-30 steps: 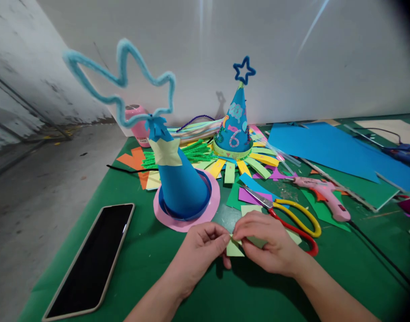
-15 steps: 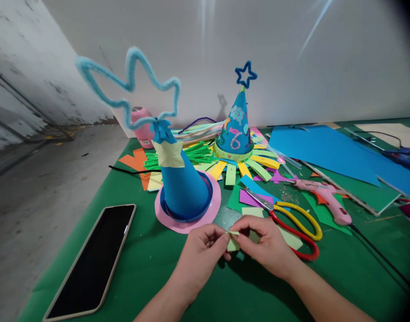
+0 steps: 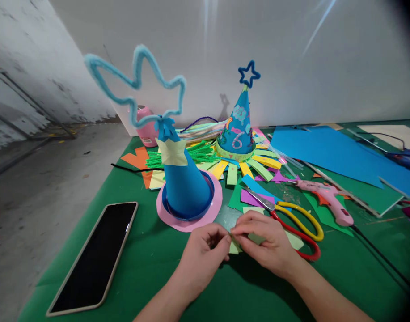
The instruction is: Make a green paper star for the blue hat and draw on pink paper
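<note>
Together, left hand (image 3: 205,255), right hand (image 3: 265,243) — pinching yellow paper scrap (image 3: 234,247)

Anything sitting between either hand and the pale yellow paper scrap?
Nothing visible. The left hand and right hand both pinch the pale yellow paper scrap at their fingertips, over the green table cover.
</note>
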{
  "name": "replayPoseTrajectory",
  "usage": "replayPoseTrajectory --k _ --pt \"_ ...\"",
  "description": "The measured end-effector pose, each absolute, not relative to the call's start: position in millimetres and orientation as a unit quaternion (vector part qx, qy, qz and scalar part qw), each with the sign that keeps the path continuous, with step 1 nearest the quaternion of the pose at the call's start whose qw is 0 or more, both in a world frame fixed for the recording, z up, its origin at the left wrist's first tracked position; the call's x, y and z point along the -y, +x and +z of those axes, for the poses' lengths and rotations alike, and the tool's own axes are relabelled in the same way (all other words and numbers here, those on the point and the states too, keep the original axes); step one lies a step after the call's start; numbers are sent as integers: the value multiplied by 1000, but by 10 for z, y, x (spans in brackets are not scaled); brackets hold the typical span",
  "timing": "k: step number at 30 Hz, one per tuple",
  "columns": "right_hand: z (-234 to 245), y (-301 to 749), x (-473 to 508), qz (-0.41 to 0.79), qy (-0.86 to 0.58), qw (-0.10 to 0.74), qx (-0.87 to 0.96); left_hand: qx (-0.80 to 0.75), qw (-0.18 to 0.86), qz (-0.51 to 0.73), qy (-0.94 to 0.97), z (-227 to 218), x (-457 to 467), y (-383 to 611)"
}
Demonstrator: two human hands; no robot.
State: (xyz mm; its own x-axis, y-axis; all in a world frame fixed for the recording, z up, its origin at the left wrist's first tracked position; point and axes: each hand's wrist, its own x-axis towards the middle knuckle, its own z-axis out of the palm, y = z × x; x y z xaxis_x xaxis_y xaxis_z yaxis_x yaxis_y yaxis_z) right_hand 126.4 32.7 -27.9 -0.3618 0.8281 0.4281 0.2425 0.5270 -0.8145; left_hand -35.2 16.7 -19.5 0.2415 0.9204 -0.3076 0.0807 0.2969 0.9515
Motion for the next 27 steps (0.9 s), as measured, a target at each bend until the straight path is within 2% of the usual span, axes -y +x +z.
replayPoseTrajectory --k 7,13,27 --pt "-295 1305 -319 333 -330 430 772 -537 604 339 482 -193 -166 -357" --pt "-312 1349 -335 308 -330 383 806 -506 641 349 459 -133 -198 -385" --pt "-284 1392 -367 201 -300 346 866 -493 650 354 458 -194 -223 -405"
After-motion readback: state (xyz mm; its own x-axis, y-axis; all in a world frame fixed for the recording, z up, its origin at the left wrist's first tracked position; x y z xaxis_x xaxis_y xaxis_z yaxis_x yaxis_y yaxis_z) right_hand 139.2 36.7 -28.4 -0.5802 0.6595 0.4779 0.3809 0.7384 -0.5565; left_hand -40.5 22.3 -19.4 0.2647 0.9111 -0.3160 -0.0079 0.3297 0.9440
